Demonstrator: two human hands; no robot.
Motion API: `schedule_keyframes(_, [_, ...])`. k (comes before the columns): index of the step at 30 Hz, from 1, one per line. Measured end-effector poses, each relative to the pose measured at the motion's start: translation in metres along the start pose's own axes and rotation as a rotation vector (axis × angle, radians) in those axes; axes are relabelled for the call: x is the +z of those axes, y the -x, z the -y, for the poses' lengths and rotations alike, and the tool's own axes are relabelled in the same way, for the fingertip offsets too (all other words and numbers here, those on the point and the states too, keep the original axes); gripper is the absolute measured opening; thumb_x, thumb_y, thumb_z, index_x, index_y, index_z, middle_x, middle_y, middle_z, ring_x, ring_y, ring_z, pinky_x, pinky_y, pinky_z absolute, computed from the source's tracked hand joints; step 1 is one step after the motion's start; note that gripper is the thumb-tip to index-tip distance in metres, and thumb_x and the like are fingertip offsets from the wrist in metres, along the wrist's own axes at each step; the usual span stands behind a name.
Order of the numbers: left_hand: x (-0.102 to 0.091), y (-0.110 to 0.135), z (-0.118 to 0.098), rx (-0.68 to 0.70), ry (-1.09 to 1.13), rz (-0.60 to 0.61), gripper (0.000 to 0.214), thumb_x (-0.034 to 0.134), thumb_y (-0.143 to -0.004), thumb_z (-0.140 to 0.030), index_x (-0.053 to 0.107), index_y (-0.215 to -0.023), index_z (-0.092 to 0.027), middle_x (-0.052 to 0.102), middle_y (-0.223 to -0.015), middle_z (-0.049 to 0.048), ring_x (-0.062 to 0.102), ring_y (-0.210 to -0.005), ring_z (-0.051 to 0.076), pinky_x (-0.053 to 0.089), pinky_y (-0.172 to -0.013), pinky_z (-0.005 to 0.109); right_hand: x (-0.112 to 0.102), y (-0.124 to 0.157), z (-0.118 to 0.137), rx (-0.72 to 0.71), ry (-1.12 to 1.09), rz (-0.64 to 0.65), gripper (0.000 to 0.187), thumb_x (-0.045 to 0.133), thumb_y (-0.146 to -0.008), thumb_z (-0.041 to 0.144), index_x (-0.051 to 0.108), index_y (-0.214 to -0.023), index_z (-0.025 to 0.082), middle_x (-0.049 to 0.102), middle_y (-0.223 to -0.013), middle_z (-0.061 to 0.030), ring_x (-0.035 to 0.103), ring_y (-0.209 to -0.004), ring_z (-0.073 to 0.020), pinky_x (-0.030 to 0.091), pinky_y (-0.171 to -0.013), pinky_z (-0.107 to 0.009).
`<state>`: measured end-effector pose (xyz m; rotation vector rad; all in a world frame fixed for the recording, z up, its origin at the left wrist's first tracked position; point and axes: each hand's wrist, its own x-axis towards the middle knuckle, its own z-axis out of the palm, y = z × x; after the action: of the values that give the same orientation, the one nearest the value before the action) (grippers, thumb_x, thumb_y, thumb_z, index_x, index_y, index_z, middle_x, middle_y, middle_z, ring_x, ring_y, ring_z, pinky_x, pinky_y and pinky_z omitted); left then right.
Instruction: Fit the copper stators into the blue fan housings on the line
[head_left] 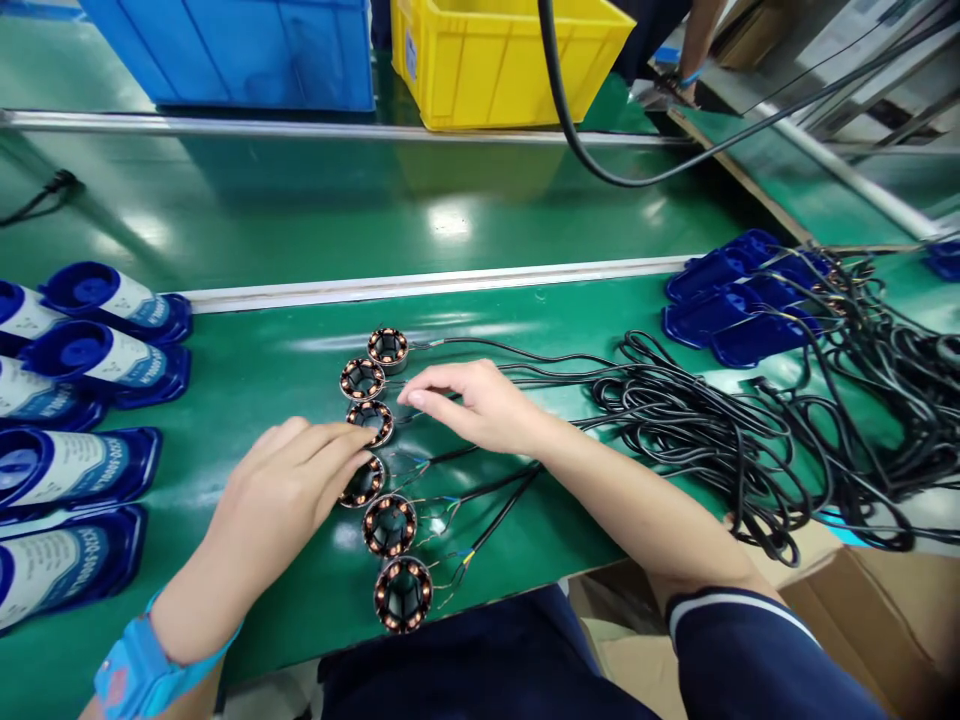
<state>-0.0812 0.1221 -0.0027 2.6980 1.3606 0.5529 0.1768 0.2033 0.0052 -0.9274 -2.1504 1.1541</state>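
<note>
Several ring-shaped motor stators with copper windings stand in a column on the green bench. My left hand [296,475] has its fingertips closed on the rim of the third stator [373,422] from the far end, partly covering the one below it [365,484]. Just right of these, my right hand [484,405] brings thumb and forefinger together by the stator leads; whatever is between the tips is too small to make out. Black cables [510,482] run rightward from the stators, some with bare coloured wires at their ends. The nearest stator [403,594] lies close to the bench edge.
Blue labelled housings [112,350] line the left side. Coiled black cables [697,430] heap at the right, by more blue housings [739,300]. Behind stand a blue bin [247,50] and a yellow bin [510,65]; a black cable [600,175] hangs before them. Another person's hand [679,85] shows beyond.
</note>
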Motion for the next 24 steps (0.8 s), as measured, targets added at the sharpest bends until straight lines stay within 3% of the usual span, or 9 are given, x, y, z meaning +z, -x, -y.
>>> schedule_keyframes(2, [0.004, -0.006, 0.005, 0.017, -0.014, 0.03, 0.024, 0.058, -0.099, -0.025, 0.066, -0.122, -0.021, 0.072, -0.119, 0.0013, 0.057, -0.088, 0.02, 0.043, -0.079, 0.036, 0.003, -0.008, -0.006, 0.052, -0.007, 0.149, 0.021, 0.056, -0.102, 0.025, 0.074, -0.097, 0.017, 0.077, -0.095, -0.0021, 0.071, -0.088, -0.0161, 0.049, -0.082, -0.028])
schedule_keyframes(6, [0.008, -0.006, 0.011, 0.041, 0.03, 0.05, 0.033, 0.054, -0.1, -0.017, 0.061, -0.131, -0.023, 0.069, -0.12, 0.0015, 0.055, -0.089, 0.019, 0.043, -0.079, 0.035, 0.009, -0.012, -0.018, 0.223, -0.362, 0.322, 0.021, 0.059, -0.099, 0.031, 0.069, -0.089, 0.015, 0.073, -0.084, -0.0016, 0.065, -0.07, -0.0109, 0.048, -0.066, -0.023])
schedule_keyframes(11, [0.008, -0.003, 0.016, 0.08, 0.042, 0.11, 0.053, 0.05, -0.094, -0.003, 0.059, -0.137, -0.033, 0.066, -0.116, 0.001, 0.049, -0.084, 0.019, 0.041, -0.073, 0.033, 0.021, -0.01, -0.029, 0.317, -0.634, 0.12, 0.022, 0.058, -0.098, 0.033, 0.063, -0.087, 0.016, 0.068, -0.084, -0.0017, 0.057, -0.062, -0.0075, 0.042, -0.056, -0.02])
schedule_keyframes(14, [0.009, -0.003, 0.017, 0.083, 0.006, 0.125, 0.064, 0.047, -0.09, 0.003, 0.06, -0.136, -0.039, 0.065, -0.113, 0.0016, 0.047, -0.082, 0.02, 0.039, -0.07, 0.032, 0.027, -0.007, -0.032, 0.368, -0.679, 0.108, 0.019, 0.054, -0.1, 0.032, 0.059, -0.089, 0.016, 0.067, -0.073, -0.001, 0.057, -0.06, -0.0089, 0.036, -0.051, -0.019])
schedule_keyframes(18, [0.006, -0.002, 0.015, 0.066, 0.02, 0.12, 0.059, 0.047, -0.092, 0.0, 0.061, -0.135, -0.039, 0.065, -0.114, 0.0018, 0.049, -0.084, 0.02, 0.04, -0.073, 0.033, 0.012, -0.001, -0.022, 0.326, -0.489, 0.23, 0.021, 0.051, -0.103, 0.031, 0.064, -0.093, 0.017, 0.072, -0.076, -0.002, 0.058, -0.058, -0.0096, 0.042, -0.056, -0.021])
schedule_keyframes(20, [0.004, -0.004, 0.015, 0.054, 0.081, 0.099, 0.049, 0.052, -0.096, -0.008, 0.058, -0.137, -0.034, 0.064, -0.121, 0.0026, 0.054, -0.094, 0.019, 0.043, -0.08, 0.034, -0.001, 0.0, -0.013, 0.209, -0.272, 0.14, 0.021, 0.054, -0.102, 0.03, 0.069, -0.094, 0.017, 0.075, -0.085, -0.0022, 0.066, -0.072, -0.0121, 0.048, -0.068, -0.024])
schedule_keyframes(22, [0.002, -0.009, 0.018, 0.023, 0.113, 0.051, 0.04, 0.057, -0.098, -0.016, 0.056, -0.137, -0.028, 0.065, -0.126, 0.0033, 0.057, -0.101, 0.019, 0.044, -0.088, 0.035, -0.011, -0.004, -0.007, 0.085, -0.066, -0.052, 0.019, 0.057, -0.101, 0.027, 0.072, -0.094, 0.018, 0.075, -0.091, -0.0012, 0.069, -0.084, -0.014, 0.048, -0.079, -0.025])
schedule_keyframes(24, [0.001, -0.018, 0.023, -0.009, 0.074, 0.006, 0.034, 0.059, -0.099, -0.021, 0.058, -0.132, -0.025, 0.067, -0.127, 0.0024, 0.058, -0.099, 0.019, 0.044, -0.089, 0.036, -0.014, -0.013, -0.005, 0.013, 0.063, -0.15, 0.019, 0.057, -0.102, 0.027, 0.073, -0.096, 0.018, 0.076, -0.096, -0.0013, 0.069, -0.09, -0.0149, 0.047, -0.083, -0.026])
